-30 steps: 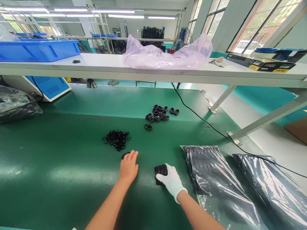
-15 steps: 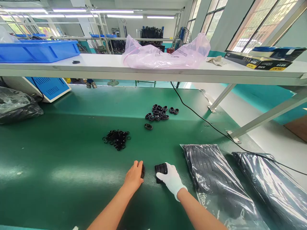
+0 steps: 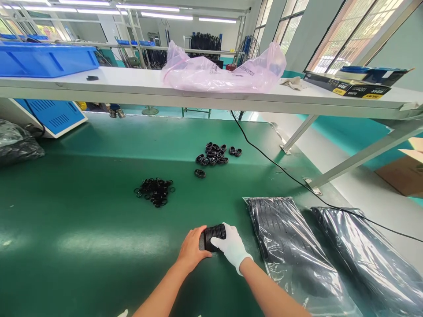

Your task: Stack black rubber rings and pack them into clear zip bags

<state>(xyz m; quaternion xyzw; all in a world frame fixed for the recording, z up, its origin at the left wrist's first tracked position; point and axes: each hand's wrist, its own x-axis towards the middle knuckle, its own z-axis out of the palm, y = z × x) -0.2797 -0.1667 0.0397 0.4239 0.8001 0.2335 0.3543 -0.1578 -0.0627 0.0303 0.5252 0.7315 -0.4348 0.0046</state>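
A stack of thin black round pieces (image 3: pixel 214 237) lies on its side on the green table, between my two hands. My bare left hand (image 3: pixel 192 250) closes around its left end, thumb at the near side and fingers at the far side. In a white glove, my right hand (image 3: pixel 233 247) grips the right end. Whether the pieces are rings or discs I cannot tell. Beyond the hands, to the left, is a loose heap of small black rings (image 3: pixel 155 192). Farther back sits a cluster of glossy black oval parts (image 3: pixel 213 154), with one such part (image 3: pixel 200 173) nearer me.
Clear plastic bags of black pieces (image 3: pixel 287 237) (image 3: pixel 357 246) lie at the right. A black cable (image 3: pixel 271 160) crosses the table's right side. Overhead runs a white shelf (image 3: pixel 132 90) with a pink plastic bag (image 3: pixel 224 75) and blue bin (image 3: pixel 46 59). A shelf leg (image 3: pixel 350 165) stands at right.
My left hand has moved right and met the stack's left end; the dark piece at its fingers now appears joined to the stack. My right hand keeps its grip. The view has shifted slightly.
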